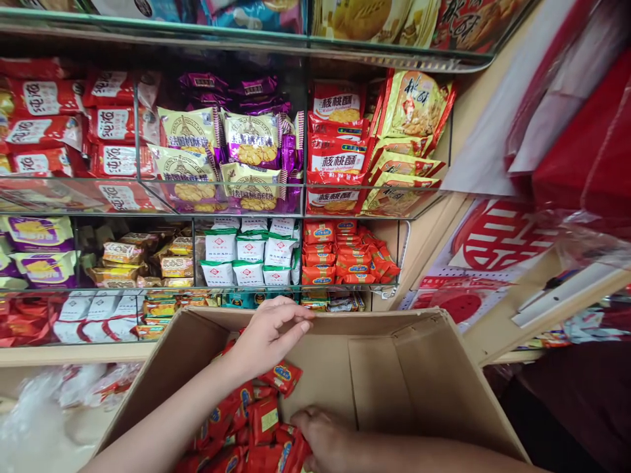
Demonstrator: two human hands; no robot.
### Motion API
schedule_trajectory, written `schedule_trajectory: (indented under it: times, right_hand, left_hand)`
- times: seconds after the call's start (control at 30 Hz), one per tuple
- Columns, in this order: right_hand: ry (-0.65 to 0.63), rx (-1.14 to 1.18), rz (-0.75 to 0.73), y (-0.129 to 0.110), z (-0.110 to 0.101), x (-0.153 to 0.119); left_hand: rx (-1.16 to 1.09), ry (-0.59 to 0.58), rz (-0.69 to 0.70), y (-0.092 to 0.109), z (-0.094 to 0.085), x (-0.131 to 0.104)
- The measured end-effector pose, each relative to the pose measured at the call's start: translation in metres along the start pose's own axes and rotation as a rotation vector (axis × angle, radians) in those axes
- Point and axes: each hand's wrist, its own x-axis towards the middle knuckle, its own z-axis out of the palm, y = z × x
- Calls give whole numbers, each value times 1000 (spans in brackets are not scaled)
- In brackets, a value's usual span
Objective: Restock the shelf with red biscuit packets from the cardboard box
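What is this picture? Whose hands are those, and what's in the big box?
This is one picture from a small camera worn on a person's head, looking down at their own two bare hands. No machine here. They stand in front of shop shelves full of snack packets. Below the shelves is an open cardboard box with a pile of small red packets at its left side. The left hand is up by the box's far edge, fingers curled, with one red packet just under it; whether it grips it is unclear. The right hand reaches down into the pile and touches the packets. The same kind of red packets sits on the shelf above.
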Motion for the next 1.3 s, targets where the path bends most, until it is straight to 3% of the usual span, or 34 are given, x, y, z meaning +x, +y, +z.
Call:
schedule_trajectory:
  times: [0.1,0.2,0.33,0.43,0.53,0.7,0.9,1.07,1.2,1.3]
  right_hand:
    - [-89,-12,110,-4,-3,-2]
    - [-87,-83,91,-17,-33,-11]
    - [125,48,-118,-36,-97,-38]
    - [368,488,-182,-41,-138,-56]
    - [567,870,-238,-38,-160,-64]
    - [640,1048,-234,-28,-162,-61]
    - [692,1087,-226,-23,-157,-62]
    - [691,1201,-314,-24,-162,-68]
    - [662,1297,-316,-26,-162,-71]
    - [623,1390,-282,-29,-163,-74]
  left_hand:
    - [-7,0,-9,0,0,0]
    - [-40,-19,-35,2,-1,1]
    - [-181,-78,-93,5,-8,0]
    - [-338,-126,-143,6,-16,0]
    - [-369,-155,-113,7,-22,0]
    - [-300,-223,-90,10,-18,1]
    - [-206,-151,-107,9,-13,1]
    - [-212,-146,-62,6,-12,-1]
    - [-122,26,17,1,-6,-3]
    - [-90,81,110,-1,-2,-6]
